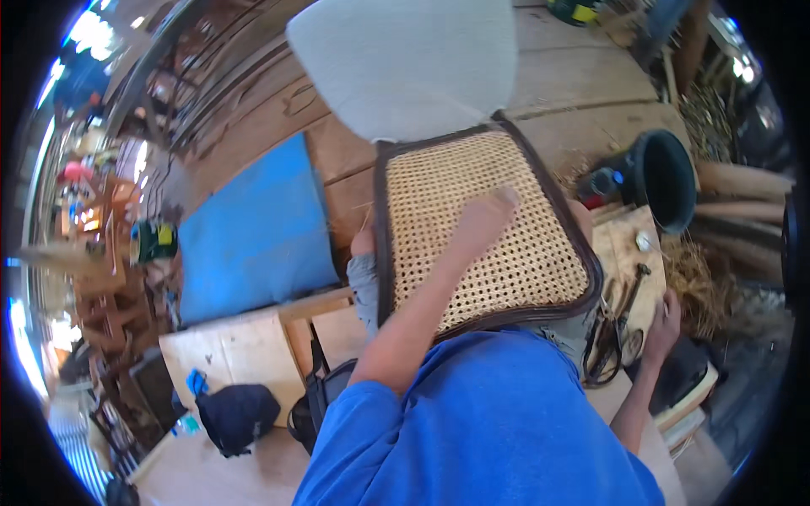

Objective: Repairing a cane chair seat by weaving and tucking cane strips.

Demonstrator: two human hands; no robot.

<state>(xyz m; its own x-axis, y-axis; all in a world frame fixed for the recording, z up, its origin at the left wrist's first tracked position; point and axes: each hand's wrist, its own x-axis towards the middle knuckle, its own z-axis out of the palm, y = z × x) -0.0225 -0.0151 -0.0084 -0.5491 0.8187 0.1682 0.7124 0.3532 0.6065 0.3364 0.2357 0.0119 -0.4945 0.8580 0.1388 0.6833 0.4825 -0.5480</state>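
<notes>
A seat frame (382, 228) with dark brown edges lies across my lap, filled with woven tan cane (439, 185). My left hand (489, 221) rests on the upper middle of the weave, its fingers curled in and blurred; what they hold, if anything, is hidden. Off to the right, my right hand (664, 327) is low beside the edge of a wooden board (629, 244), its fingers partly bent and hard to make out. Dark-handled scissors (603, 350) and a slim dark tool (631, 291) lie on that board, left of the right hand.
A pale seat panel (413, 63) lies beyond the cane frame, a blue sheet (257, 232) to its left. At the right stand a dark bucket (664, 181) and a bottle (599, 185), with loose fibre strands (700, 291) below. A black bag (238, 417) sits lower left.
</notes>
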